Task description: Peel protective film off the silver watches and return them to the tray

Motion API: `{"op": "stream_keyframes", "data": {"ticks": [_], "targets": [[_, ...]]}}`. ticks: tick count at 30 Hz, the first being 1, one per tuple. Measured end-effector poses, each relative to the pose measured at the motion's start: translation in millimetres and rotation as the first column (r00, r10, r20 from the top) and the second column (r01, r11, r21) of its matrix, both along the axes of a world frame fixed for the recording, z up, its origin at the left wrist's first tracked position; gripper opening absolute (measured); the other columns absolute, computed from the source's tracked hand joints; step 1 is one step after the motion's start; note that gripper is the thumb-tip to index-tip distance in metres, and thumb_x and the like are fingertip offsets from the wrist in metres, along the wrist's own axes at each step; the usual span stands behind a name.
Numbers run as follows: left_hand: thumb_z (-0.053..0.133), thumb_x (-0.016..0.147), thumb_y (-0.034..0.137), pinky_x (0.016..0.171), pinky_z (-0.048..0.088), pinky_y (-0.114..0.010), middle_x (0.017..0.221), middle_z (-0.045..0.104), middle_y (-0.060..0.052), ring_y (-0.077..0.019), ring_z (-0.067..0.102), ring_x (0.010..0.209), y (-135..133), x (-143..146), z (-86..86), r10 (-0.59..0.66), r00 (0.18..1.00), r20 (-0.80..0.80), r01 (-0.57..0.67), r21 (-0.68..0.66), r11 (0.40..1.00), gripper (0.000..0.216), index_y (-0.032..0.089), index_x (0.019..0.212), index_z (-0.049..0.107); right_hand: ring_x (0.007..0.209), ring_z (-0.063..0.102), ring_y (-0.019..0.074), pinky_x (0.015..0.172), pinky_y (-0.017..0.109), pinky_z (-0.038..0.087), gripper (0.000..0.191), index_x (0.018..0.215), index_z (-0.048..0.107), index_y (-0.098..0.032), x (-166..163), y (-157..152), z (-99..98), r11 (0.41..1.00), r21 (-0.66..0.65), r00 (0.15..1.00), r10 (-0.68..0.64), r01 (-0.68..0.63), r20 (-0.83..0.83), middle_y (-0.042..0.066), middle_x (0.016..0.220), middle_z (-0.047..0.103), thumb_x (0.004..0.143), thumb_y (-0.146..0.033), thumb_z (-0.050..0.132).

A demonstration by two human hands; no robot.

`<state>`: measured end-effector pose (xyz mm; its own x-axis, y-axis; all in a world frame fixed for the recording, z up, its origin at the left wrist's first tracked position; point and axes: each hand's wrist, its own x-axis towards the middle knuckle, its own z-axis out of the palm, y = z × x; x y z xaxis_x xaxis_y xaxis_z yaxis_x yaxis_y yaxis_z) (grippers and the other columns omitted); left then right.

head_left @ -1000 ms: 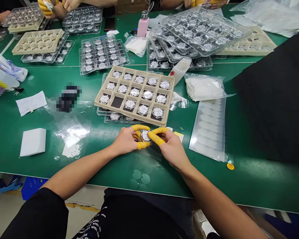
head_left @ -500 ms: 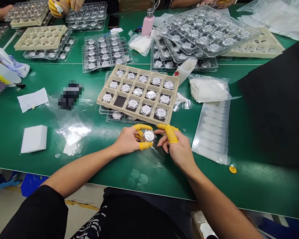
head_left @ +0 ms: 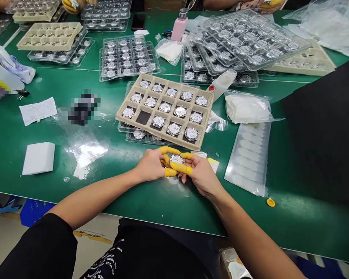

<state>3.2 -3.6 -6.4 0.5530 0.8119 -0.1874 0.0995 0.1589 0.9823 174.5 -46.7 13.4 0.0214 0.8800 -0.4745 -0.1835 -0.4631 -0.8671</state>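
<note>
A round silver watch case (head_left: 176, 159) with a white printed disc facing up is held just in front of the beige tray (head_left: 128, 123). My left hand (head_left: 152, 164), with yellow finger cots on its fingertips, grips the case from its left side. From the right, my right hand (head_left: 202, 172) closes on the same case, its yellow-covered thumb lying across the lower edge of the disc. Rows of similar watch cases (head_left: 164, 107) fill the tray's compartments, except one in the front row that shows a dark bottom. The tray rests tilted on clear plastic trays.
Stacked clear trays (head_left: 250, 37) of watch cases stand at the back right, near a pink bottle (head_left: 179, 26). A white foam block (head_left: 38, 158) lies at left. At right are a plastic sleeve (head_left: 247, 159) and a yellow finger cot (head_left: 270, 202). Co-workers' hands (head_left: 72, 5) show at the far edge.
My right hand has moved left and taken hold of the watch case, its thumb now over the disc. A white and yellow piece of paper has come into sight behind that hand. The view has shifted slightly.
</note>
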Motion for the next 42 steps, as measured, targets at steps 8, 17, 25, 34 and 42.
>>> {"op": "stream_keyframes", "data": {"ticks": [8, 17, 25, 34, 42], "targets": [[0.080, 0.060, 0.015, 0.068, 0.056, -0.023, 0.077, 0.069, 0.000, -0.0097, 0.063, 0.066, -1, 0, 11.1, -0.066, 0.996, 0.065, 0.069, -0.048, 0.996, 0.060, 0.015, 0.119, 0.068, 0.034, 0.050, 0.0127, 0.029, 0.022, 0.039, 0.035, 0.063, 0.067, -0.018, -4, -5, -4.8, 0.991, 0.089, 0.994, -0.100, 0.103, -0.044, -0.003, 0.042, 0.055, 0.050, -0.037, 0.093], [0.082, 0.059, 0.015, 0.070, 0.056, -0.023, 0.075, 0.067, 0.001, -0.0084, 0.062, 0.066, -1, 2, 12.6, -0.076, 0.996, 0.048, 0.080, -0.079, 0.994, 0.060, 0.015, 0.117, 0.069, 0.037, 0.053, 0.0143, 0.034, 0.027, 0.045, 0.051, 0.056, 0.063, -0.019, 3, -3, -4.7, 0.992, 0.114, 0.998, -0.048, 0.052, -0.045, 0.003, 0.046, 0.059, 0.064, -0.066, 0.080], [0.085, 0.058, 0.018, 0.072, 0.057, -0.026, 0.077, 0.068, -0.001, -0.0107, 0.064, 0.067, 0, 1, 8.0, -0.040, 0.999, 0.025, 0.041, -0.059, 0.997, 0.063, 0.016, 0.118, 0.069, 0.049, 0.061, 0.0182, 0.053, 0.034, 0.053, 0.038, 0.075, 0.072, -0.020, 12, -8, -5.0, 0.975, 0.201, 0.994, 0.074, -0.089, 0.084, 0.001, 0.056, 0.065, 0.073, -0.058, 0.077], [0.082, 0.063, 0.020, 0.074, 0.058, -0.027, 0.078, 0.071, -0.002, -0.0119, 0.066, 0.069, -4, 1, 4.9, -0.071, 0.997, -0.011, 0.071, 0.029, 0.997, 0.057, 0.016, 0.119, 0.069, 0.039, 0.052, 0.0129, 0.046, 0.027, 0.043, 0.038, 0.064, 0.065, -0.019, 3, -8, -12.2, 0.983, 0.178, 0.984, 0.007, -0.040, 0.180, -0.002, 0.044, 0.058, 0.073, -0.053, 0.078], [0.086, 0.058, 0.021, 0.067, 0.054, -0.022, 0.077, 0.068, 0.000, -0.0089, 0.061, 0.065, 1, 3, 14.1, -0.025, 1.000, 0.016, 0.027, -0.097, 0.995, 0.063, 0.016, 0.118, 0.068, 0.047, 0.060, 0.0178, 0.049, 0.032, 0.050, 0.051, 0.065, 0.066, -0.019, 19, -2, 3.3, 0.972, 0.143, 0.975, 0.163, -0.185, 0.153, 0.005, 0.058, 0.066, 0.078, -0.069, 0.062]]}}
